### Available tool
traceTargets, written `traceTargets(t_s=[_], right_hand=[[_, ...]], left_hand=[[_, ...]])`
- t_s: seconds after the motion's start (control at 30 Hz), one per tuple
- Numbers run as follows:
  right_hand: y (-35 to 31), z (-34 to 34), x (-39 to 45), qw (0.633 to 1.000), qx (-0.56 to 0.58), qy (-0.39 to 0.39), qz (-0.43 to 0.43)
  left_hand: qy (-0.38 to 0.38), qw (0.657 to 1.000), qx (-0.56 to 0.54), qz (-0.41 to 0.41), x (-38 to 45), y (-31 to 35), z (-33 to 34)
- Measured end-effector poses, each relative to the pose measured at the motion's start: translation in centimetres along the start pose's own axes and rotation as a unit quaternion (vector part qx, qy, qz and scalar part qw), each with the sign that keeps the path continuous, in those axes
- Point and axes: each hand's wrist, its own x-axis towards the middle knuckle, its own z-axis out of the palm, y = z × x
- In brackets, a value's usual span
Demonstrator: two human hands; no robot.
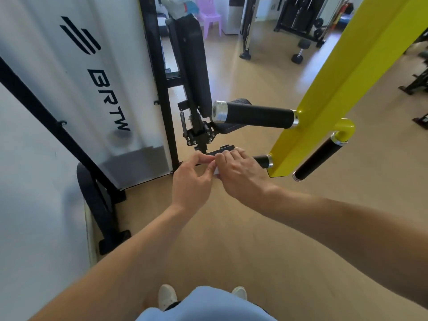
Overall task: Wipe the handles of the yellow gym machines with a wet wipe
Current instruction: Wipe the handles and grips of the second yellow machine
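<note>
A yellow machine arm (pixel 328 93) slants down from the upper right and carries three black handles. The upper handle (pixel 257 114) sticks out to the left with a chrome cap. A short lower handle (pixel 261 160) pokes out left near the arm's bottom end. A third handle (pixel 317 156) angles down on the right. My right hand (pixel 238 172) wraps the free end of the lower handle, with a white wet wipe (pixel 216 170) showing as a small sliver under its fingers. My left hand (pixel 194 179) meets it from the left, fingertips pinching at the wipe's edge.
A white shroud marked BRTW (pixel 76 89) with a black frame stands at the left. A black padded seat back (pixel 194 63) rises behind the handles. Dumbbells (pixel 301 50), a rack and a pink chair (pixel 208 15) stand farther back on the tan floor.
</note>
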Motion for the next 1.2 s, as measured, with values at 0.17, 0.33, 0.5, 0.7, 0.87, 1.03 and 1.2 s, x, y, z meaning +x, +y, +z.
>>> traceTargets(t_s=[0.17,0.33,0.5,0.7,0.87,1.03,1.2], right_hand=[[4.0,-0.9,-2.5,0.968,-0.213,-0.081,0.106],[2.2,-0.3,-0.7,0.996,-0.037,-0.049,0.059],[2.2,1.0,-0.7,0.998,0.015,0.056,-0.032],[4.3,-1.0,-3.5,0.981,-0.163,-0.067,0.086],[0.9,-0.4,-0.9,0.999,0.041,-0.022,-0.001],[2.8,-1.0,-2.0,0.997,-0.006,-0.058,0.048],[4.3,-2.3,-3.6,0.989,-0.027,-0.142,0.042]], left_hand=[[0.002,1.0,0.018,-0.002,0.4,-0.1,-0.2],[0.009,1.0,0.001,-0.009,0.4,0.3,0.0],[-0.007,1.0,0.024,-0.006,0.3,0.2,-0.3],[0.0,1.0,0.017,-0.016,-0.2,0.3,0.6],[0.002,1.0,0.001,-0.027,-0.6,0.7,0.2],[0.008,0.999,0.014,-0.037,-0.7,0.4,-0.4],[0.01,0.998,0.009,-0.056,-0.5,0.5,-0.2]])
